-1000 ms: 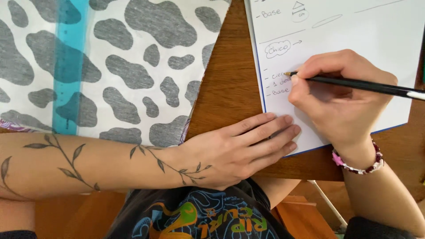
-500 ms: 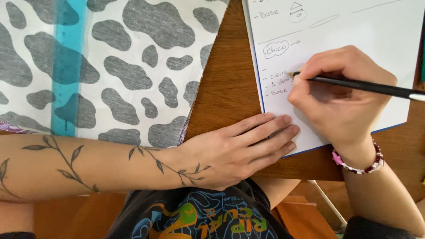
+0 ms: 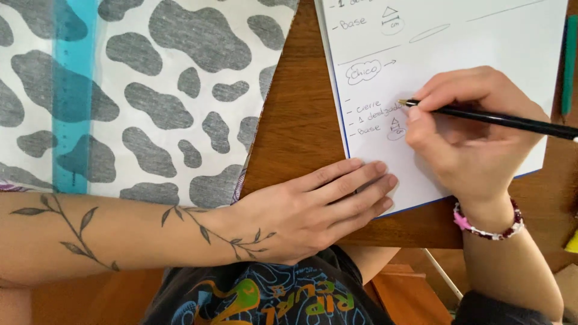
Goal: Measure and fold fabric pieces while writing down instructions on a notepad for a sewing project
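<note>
- Head view: right hand [image 3: 472,135] is closed around a black pencil [image 3: 512,120], tip set on the white sheet [image 3: 481,42] beside small handwritten notes
- left hand [image 3: 307,207] is laid flat, fingers together, nothing held; fingertips pin the sheet's lower left corner against the wooden table [image 3: 301,120]
- cow-print fabric [image 3: 150,90] with a teal ruler [image 3: 72,96] is spread to the left, apart from the sheet
- step judged: note writing mid-line; steady paper and light pencil pressure are called for next
</note>
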